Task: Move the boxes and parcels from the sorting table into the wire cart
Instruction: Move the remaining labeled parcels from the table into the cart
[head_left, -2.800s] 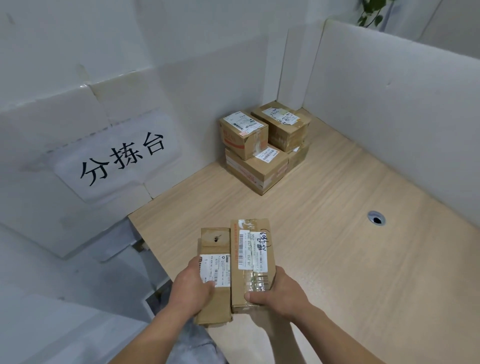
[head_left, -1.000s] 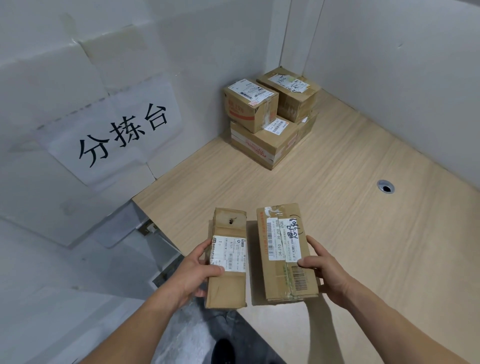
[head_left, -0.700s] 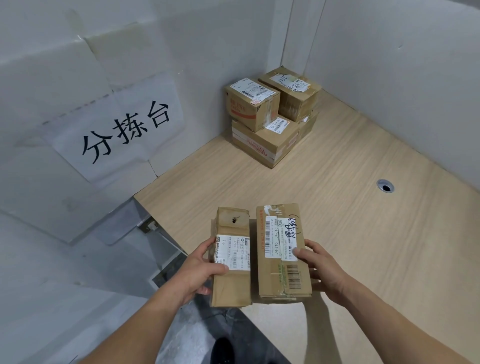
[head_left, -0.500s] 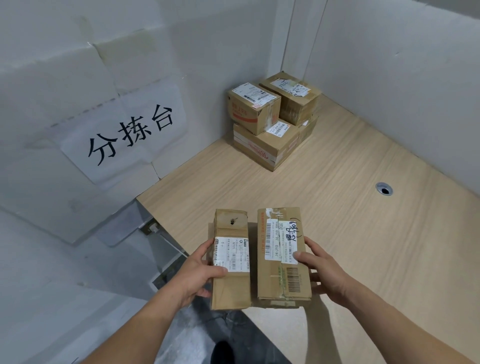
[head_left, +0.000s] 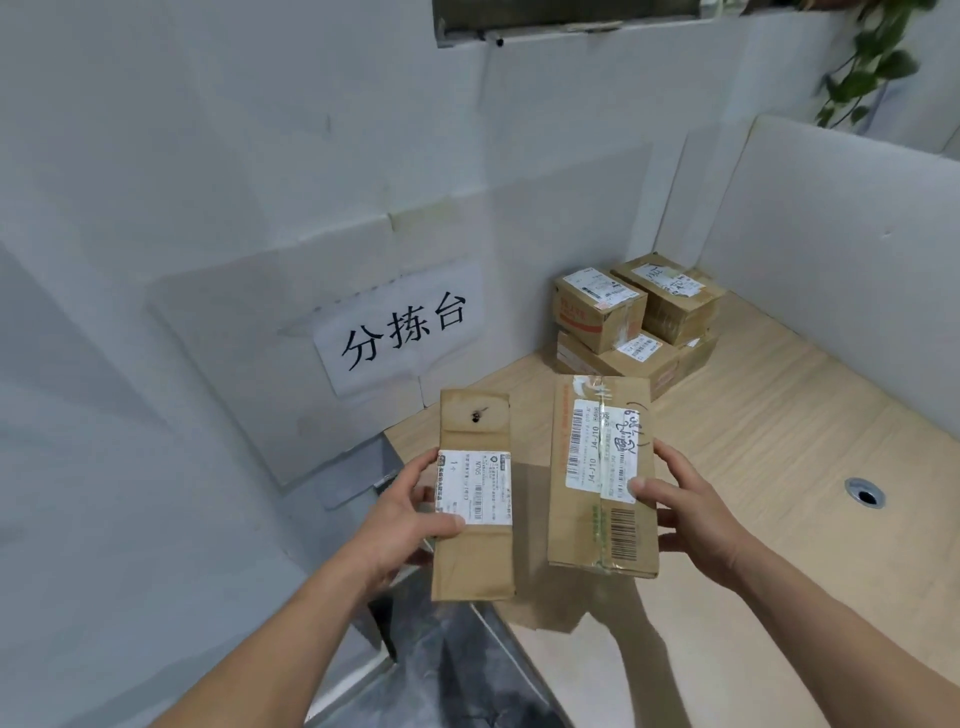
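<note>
Narrow flat brown cardboard parcel (head_left: 474, 499) with white label, held aloft beside wider taped brown cardboard box (head_left: 601, 473), stacked brown cardboard boxes (head_left: 636, 325) in wooden sorting table (head_left: 779, 441) corner

L hand (head_left: 400, 525) grips narrow parcel (head_left: 475, 561), R hand (head_left: 691, 514) grips wider box (head_left: 602, 467), stacked boxes (head_left: 634, 322) in table (head_left: 779, 467) corner

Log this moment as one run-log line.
left hand: grips narrow parcel | right hand: grips wider box | stacked boxes: on sorting table
</note>
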